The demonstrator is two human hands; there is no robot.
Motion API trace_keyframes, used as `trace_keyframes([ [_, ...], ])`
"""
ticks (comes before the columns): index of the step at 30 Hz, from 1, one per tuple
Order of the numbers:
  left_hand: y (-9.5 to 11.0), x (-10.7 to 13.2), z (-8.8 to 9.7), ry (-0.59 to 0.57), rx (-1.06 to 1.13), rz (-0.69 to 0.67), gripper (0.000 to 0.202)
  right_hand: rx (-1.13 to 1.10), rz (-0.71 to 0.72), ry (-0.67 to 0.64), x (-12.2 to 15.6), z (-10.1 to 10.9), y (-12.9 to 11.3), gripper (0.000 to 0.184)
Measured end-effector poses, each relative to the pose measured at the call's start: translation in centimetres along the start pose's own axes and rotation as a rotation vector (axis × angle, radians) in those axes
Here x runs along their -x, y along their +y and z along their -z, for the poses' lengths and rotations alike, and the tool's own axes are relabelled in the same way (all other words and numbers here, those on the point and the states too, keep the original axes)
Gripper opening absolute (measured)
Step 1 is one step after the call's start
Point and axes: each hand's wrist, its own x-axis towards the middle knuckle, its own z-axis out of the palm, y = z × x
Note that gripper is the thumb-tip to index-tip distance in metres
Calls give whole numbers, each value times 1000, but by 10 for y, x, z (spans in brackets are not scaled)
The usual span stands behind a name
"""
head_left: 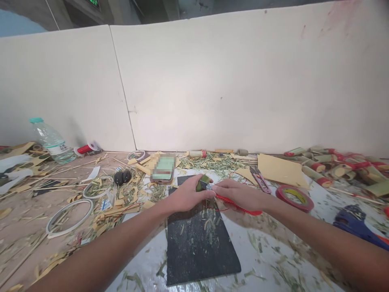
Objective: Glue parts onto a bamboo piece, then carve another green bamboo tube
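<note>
The only container in sight is a clear plastic water bottle point(52, 142) with a teal cap. It stands far left against the white back panel point(231, 81), and I cannot tell how full it is.

At the table's middle, the left hand point(187, 195) closes its fingers around a short green tube point(202, 182), pinning it at the far edge of a black cutting mat point(197, 243). The right hand point(240, 194) is wrapped around a red-handled utility knife point(243, 209); the knife's metal tip touches the tube's right end. The two hands meet there, almost touching.

Grass-like shavings lie on the mat, but its near half is otherwise open. Left of it are white tape rings point(69, 211) and yellow scraps. To the right are a red tape roll point(294, 198), small snips point(260, 179), a yellow paper sheet point(281, 170) and a blue glue gun point(355, 221). A heap of green tubes with red ends point(328, 166) crowds the far right corner. The back panel closes the bench just beyond the hands.
</note>
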Motion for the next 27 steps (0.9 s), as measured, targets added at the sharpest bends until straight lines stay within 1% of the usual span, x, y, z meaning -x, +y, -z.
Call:
trace_keyframes([
  [2,0,-2,-3,72,-53,-16,37,-52,11,77,-2,-4,1,46],
  [4,0,-3,-5,124,-67,-17,34,-139,25,232,-5,-7,4,49],
  [5,0,-4,-5,130,-60,-14,34,-180,35,308,-7,-7,5,50],
  [6,0,-4,-5,123,-50,-9,33,-207,49,356,-8,-7,7,51],
  [7,0,-4,-4,107,-39,-1,32,-211,66,365,-8,-6,8,50],
  [8,0,-3,-3,80,-35,10,33,-190,82,336,-8,-4,9,49],
  [10,-1,-2,-1,31,-50,20,39,-107,79,192,-6,0,8,47],
  [12,-2,0,1,3,-82,5,47,-36,33,43,-3,3,5,46],
  [14,-2,0,1,-5,-109,-17,51,-21,-11,-31,-1,3,2,45],
  [15,-2,0,0,1,-119,-22,51,-26,-21,-35,0,1,0,45],
  [17,-2,-1,-2,45,-147,-19,44,-49,0,42,-1,-4,0,46],
  [20,-2,-2,-5,157,-172,-13,38,-122,45,298,-6,-10,3,50],
  [21,-2,-2,-5,170,-168,-10,37,-140,59,361,-7,-11,5,50],
  [22,-2,-1,-5,164,-161,-2,37,-145,68,381,-8,-10,6,50],
  [23,-1,-1,-5,143,-153,11,39,-133,74,357,-8,-9,6,49],
  [24,-1,0,-4,112,-148,26,41,-111,80,301,-8,-6,7,49],
  [27,1,3,-2,33,-142,51,55,-48,48,56,-3,2,5,48],
])
